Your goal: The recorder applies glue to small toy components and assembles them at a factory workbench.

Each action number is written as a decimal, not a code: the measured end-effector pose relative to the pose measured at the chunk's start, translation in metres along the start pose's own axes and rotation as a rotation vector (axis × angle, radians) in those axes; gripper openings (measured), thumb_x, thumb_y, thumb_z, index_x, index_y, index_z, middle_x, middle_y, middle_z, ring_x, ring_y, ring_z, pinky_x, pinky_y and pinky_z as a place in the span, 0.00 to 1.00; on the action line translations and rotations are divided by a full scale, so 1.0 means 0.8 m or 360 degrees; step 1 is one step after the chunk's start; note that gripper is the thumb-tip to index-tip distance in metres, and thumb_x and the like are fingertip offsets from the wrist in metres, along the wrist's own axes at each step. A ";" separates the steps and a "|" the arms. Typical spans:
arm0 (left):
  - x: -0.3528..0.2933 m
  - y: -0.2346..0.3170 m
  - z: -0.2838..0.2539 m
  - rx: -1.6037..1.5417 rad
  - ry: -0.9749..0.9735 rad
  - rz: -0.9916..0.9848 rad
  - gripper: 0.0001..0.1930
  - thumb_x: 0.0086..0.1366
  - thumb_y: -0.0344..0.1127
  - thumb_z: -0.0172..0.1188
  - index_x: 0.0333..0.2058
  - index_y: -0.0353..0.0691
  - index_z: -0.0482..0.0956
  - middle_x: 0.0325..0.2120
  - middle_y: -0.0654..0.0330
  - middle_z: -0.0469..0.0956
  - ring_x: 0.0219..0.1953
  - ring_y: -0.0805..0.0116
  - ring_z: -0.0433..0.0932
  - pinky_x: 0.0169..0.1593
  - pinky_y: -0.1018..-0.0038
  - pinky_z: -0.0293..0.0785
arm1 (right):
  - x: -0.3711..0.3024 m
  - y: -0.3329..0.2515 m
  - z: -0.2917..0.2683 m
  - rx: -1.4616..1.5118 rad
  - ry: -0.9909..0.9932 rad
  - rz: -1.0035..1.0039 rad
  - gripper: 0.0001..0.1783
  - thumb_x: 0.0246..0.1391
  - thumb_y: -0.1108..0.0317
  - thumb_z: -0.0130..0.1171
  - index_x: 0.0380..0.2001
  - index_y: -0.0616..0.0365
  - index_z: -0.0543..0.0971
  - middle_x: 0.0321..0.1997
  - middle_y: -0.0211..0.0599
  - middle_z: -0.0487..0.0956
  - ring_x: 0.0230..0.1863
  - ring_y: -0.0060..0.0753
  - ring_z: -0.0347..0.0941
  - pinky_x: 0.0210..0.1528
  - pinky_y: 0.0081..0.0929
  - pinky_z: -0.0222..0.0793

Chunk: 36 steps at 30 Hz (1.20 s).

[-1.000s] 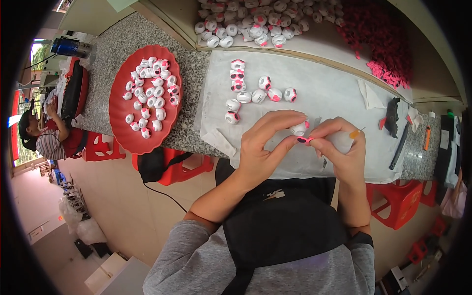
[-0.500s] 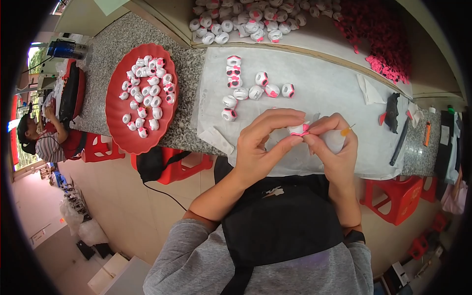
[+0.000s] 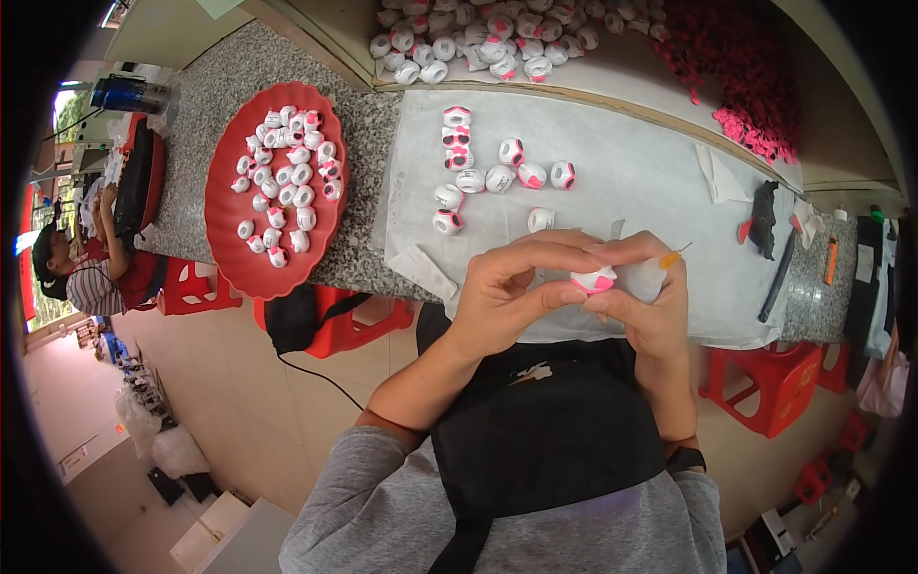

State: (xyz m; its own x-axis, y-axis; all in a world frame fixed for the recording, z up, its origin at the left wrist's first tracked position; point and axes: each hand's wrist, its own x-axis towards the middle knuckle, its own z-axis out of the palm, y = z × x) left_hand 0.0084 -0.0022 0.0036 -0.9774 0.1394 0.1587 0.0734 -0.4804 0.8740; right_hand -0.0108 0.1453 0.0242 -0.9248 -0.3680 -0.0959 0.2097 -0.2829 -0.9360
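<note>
Between the fingertips of both hands sits a small white toy head [image 3: 595, 280] with pink trim. My left hand [image 3: 505, 297] pinches it from the left, and my right hand [image 3: 648, 311] from the right, thumbs below and fingers above. Tucked in my right palm is a small translucent bottle [image 3: 644, 281] with an amber needle tip [image 3: 669, 259]. Just beyond my fingers, a plain white toy head [image 3: 541, 219] rests on the white sheet [image 3: 631, 172]. Farther left stand several more heads [image 3: 499, 179], some with pink-rimmed dark glasses.
A red scalloped plate [image 3: 218, 191] of finished-looking heads lies on the granite counter [image 3: 368, 230] at left. On the shelf behind are piles of white heads [image 3: 497, 48] and pink parts [image 3: 755, 129]. A dark stick [image 3: 776, 277] lies at right. A person [image 3: 86, 268] sits far left.
The toy head has turned in my fingers and moved slightly lower. My right fingers have shifted left over its top, and a plain head beyond my hands is now uncovered.
</note>
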 end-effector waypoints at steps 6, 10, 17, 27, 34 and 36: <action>0.001 0.001 -0.001 0.0152 -0.0059 0.0070 0.09 0.46 0.25 0.56 0.29 0.33 0.72 0.33 0.50 0.71 0.40 0.60 0.68 0.51 0.62 0.53 | -0.001 0.000 0.001 0.0057 -0.0010 -0.0028 0.15 0.30 0.79 0.61 0.27 0.63 0.73 0.29 0.34 0.74 0.27 0.17 0.66 0.31 0.15 0.60; 0.001 -0.001 -0.001 0.0204 -0.0064 0.0132 0.09 0.46 0.27 0.57 0.29 0.33 0.72 0.32 0.51 0.72 0.40 0.61 0.69 0.52 0.62 0.52 | -0.002 0.002 0.002 0.0087 0.0002 -0.0051 0.14 0.30 0.79 0.62 0.27 0.63 0.72 0.27 0.33 0.74 0.27 0.17 0.66 0.31 0.14 0.60; -0.002 -0.004 0.001 0.0242 -0.0020 0.0178 0.10 0.47 0.30 0.57 0.30 0.34 0.72 0.32 0.51 0.72 0.39 0.61 0.69 0.53 0.61 0.51 | -0.003 0.003 0.002 0.0086 0.0014 -0.0016 0.14 0.31 0.78 0.62 0.27 0.62 0.73 0.23 0.29 0.72 0.24 0.16 0.65 0.26 0.13 0.60; -0.001 -0.006 0.001 0.0138 0.0009 0.0130 0.11 0.48 0.28 0.56 0.32 0.33 0.71 0.33 0.52 0.71 0.41 0.63 0.68 0.54 0.62 0.50 | 0.001 0.001 0.005 0.0069 0.0022 0.0016 0.16 0.32 0.78 0.61 0.30 0.63 0.72 0.21 0.28 0.71 0.20 0.13 0.62 0.21 0.10 0.55; -0.002 -0.006 0.003 0.0088 0.0054 0.0120 0.12 0.49 0.27 0.55 0.35 0.33 0.70 0.33 0.56 0.71 0.40 0.67 0.68 0.54 0.63 0.50 | 0.000 0.002 0.004 0.0045 0.0018 0.0004 0.16 0.33 0.79 0.59 0.32 0.63 0.71 0.22 0.28 0.71 0.21 0.12 0.62 0.22 0.10 0.56; -0.002 -0.006 0.003 0.0121 0.0053 0.0125 0.12 0.49 0.28 0.55 0.34 0.32 0.69 0.33 0.55 0.71 0.41 0.65 0.68 0.54 0.62 0.50 | 0.000 0.002 0.004 0.0050 0.0020 0.0038 0.16 0.33 0.79 0.59 0.31 0.63 0.71 0.23 0.28 0.71 0.22 0.12 0.62 0.22 0.10 0.56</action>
State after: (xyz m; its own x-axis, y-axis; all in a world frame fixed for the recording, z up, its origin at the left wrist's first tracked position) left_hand 0.0102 0.0019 0.0004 -0.9740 0.0746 0.2141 0.1638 -0.4215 0.8919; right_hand -0.0096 0.1423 0.0237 -0.9233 -0.3641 -0.1227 0.2416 -0.3020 -0.9222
